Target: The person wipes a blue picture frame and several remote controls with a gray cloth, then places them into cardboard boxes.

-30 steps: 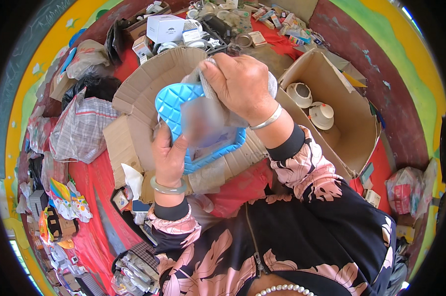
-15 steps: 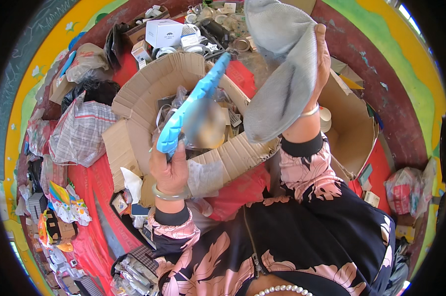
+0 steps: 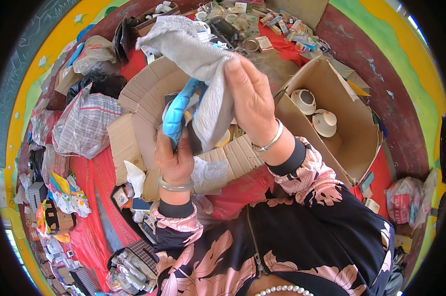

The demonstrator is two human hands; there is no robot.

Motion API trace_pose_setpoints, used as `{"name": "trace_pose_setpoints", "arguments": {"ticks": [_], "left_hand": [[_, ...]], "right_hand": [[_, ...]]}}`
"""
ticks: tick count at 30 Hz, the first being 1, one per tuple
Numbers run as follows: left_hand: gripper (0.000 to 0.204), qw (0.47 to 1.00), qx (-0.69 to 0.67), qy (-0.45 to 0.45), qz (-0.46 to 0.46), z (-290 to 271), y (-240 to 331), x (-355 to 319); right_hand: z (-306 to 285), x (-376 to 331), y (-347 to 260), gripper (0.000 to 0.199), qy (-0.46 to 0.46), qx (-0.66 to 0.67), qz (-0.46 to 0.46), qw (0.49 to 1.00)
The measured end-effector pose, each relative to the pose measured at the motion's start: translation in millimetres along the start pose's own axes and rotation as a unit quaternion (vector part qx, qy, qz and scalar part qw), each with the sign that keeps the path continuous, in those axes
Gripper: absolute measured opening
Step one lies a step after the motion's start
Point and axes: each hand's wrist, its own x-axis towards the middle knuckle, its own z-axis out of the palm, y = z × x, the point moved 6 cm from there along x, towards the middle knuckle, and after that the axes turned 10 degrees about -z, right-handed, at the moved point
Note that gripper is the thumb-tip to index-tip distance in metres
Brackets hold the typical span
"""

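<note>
one blue panel [image 3: 174,118], long axis tilted, top rightward, left grip [image 3: 175,160] pinching it, right grip [image 3: 252,96] clasping cloth [image 3: 200,59]

bright light, strong bowing toward edges

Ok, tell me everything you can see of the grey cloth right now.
The grey cloth is pale, soft-looking and finely textured, like knitted or ribbed fabric, with creases. The right hand grips it near its right end. From there one part spreads up and to the left in the picture, while another hangs down in a narrowing fold. It is held up over the open cardboard box and hides part of the blue padded item; whether the two touch, I cannot tell.
</note>
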Motion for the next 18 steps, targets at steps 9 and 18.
{"name": "trace_pose_setpoints", "arguments": {"ticks": [9,18], "left_hand": [[0.034,0.999,-0.032,-0.030,0.018,3,1,1],[0.034,0.998,-0.007,-0.017,-0.053,-9,-8,-15]], "right_hand": [[39,-16,-24,0.025,-0.154,-0.261,-0.274,0.913],[75,-48,-21,0.022,-0.375,-0.178,-0.244,0.877]]}}
